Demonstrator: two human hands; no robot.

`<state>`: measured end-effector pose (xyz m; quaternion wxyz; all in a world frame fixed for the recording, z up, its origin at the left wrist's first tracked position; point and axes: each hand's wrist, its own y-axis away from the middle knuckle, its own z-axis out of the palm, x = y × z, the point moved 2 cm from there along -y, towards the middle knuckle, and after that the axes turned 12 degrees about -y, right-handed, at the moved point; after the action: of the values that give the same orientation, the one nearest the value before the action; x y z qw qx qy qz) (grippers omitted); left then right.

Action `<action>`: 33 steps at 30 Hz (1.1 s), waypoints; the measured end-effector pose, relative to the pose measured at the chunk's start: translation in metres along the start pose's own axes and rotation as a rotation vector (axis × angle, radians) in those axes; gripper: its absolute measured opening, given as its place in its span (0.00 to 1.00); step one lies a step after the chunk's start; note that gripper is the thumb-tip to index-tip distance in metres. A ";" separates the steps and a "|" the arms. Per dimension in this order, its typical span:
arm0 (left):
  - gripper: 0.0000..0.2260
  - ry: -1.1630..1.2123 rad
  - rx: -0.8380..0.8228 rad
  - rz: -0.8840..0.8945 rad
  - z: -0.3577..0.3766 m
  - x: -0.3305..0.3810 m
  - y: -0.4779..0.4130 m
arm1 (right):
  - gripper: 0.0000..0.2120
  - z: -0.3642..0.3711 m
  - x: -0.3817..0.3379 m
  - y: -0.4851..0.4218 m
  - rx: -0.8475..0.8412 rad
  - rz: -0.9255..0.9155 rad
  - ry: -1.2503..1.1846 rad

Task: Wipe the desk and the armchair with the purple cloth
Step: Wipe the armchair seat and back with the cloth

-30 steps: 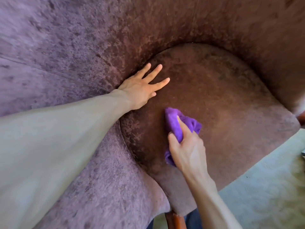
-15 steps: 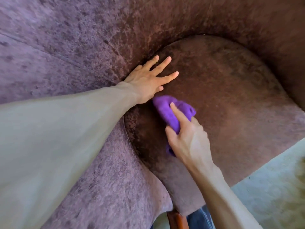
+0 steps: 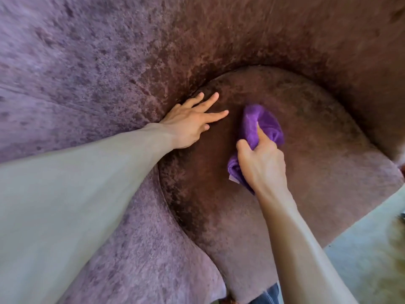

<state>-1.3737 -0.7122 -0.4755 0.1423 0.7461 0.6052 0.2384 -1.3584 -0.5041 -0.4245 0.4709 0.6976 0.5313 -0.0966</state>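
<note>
Purple cloth (image 3: 270,121) has shifted right of left hand (image 3: 189,126) on armchair seat (image 3: 328,172). Right hand (image 3: 262,164) clenches the cloth; left hand rests flat, fingers spread.

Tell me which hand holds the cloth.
The right hand grips the purple cloth on the armchair seat; the left hand rests flat beside it, fingers straight, holding nothing.

The armchair (image 3: 317,132) is covered in mottled, crushed velvet-like cloth, mauve with a soft sheen on its arm and darker brown on the seat. The purple cloth (image 3: 266,122) looks fluffy, matt microfibre. The floor (image 3: 361,249) is pale and matt.
</note>
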 end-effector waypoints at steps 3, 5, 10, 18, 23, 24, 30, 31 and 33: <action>0.33 0.070 -0.019 -0.020 -0.004 -0.001 -0.002 | 0.34 0.030 -0.009 0.012 -0.263 -0.026 0.274; 0.38 0.093 -0.028 -0.043 -0.006 -0.001 -0.002 | 0.32 0.033 -0.006 0.021 -0.401 -0.043 0.314; 0.41 0.188 0.001 -0.054 -0.006 -0.003 -0.004 | 0.29 -0.003 -0.016 0.002 -0.063 -0.045 -0.061; 0.44 0.300 -0.008 -0.087 -0.010 -0.004 -0.003 | 0.36 0.044 0.016 0.058 -0.373 -0.025 0.301; 0.40 0.221 -0.028 -0.091 -0.009 0.002 -0.002 | 0.32 0.030 0.014 0.053 -0.160 -0.133 0.142; 0.39 0.197 -0.025 -0.086 -0.008 0.003 -0.002 | 0.33 0.029 0.014 0.047 -0.113 -0.142 0.115; 0.35 0.144 -0.040 -0.072 -0.004 0.004 0.000 | 0.39 0.032 0.050 0.083 -0.343 -0.109 0.382; 0.35 0.146 -0.048 -0.075 -0.004 0.004 0.000 | 0.39 0.032 0.060 0.097 -0.399 -0.103 0.420; 0.34 0.148 -0.066 -0.079 -0.005 0.005 0.001 | 0.39 0.030 0.076 0.118 -0.462 -0.082 0.458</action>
<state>-1.3747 -0.7084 -0.4703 0.1311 0.6969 0.6348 0.3069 -1.2182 -0.4766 -0.4234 0.4808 0.5540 0.6588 0.1670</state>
